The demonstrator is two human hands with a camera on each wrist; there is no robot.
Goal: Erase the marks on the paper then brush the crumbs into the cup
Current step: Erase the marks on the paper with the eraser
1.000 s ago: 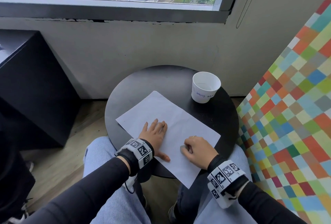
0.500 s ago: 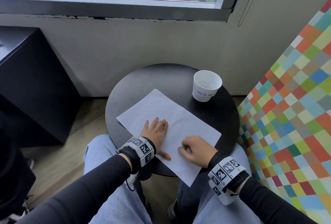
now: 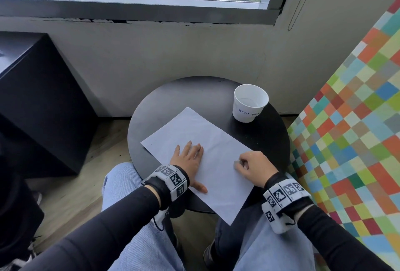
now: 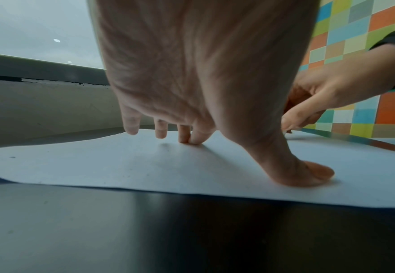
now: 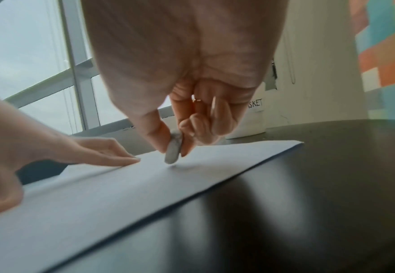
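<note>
Compared with the head view 1 s earlier, the right hand (image 3: 253, 166) and its eraser (image 3: 236, 163) have shifted slightly toward the right edge of the paper (image 3: 207, 140); the left hand (image 3: 190, 158) has stayed flat in the same place.

Head view: the white paper lies diagonally across the round black bench (image 3: 173, 101) at lower centre of the frame, its near corner overhanging the bench edge above the person's knees. The left hand rests palm-down with its fingers straight near the sheet's lower left edge. The right hand, at centre right, has its fingers curled and pinches the small grey eraser between thumb and fingertips. The white cup (image 3: 250, 102), hand-lettered on its side, stands upright on the bench at upper right, apart from the paper.

Left wrist view: the fingertips (image 4: 187, 137) and thumb press on the paper (image 4: 121, 166).

Right wrist view: the eraser (image 5: 173, 150) points downward at the sheet (image 5: 98, 194); whether its tip touches cannot be told. The cup (image 5: 250, 125) is partly hidden behind the hand (image 5: 187, 73).
</note>
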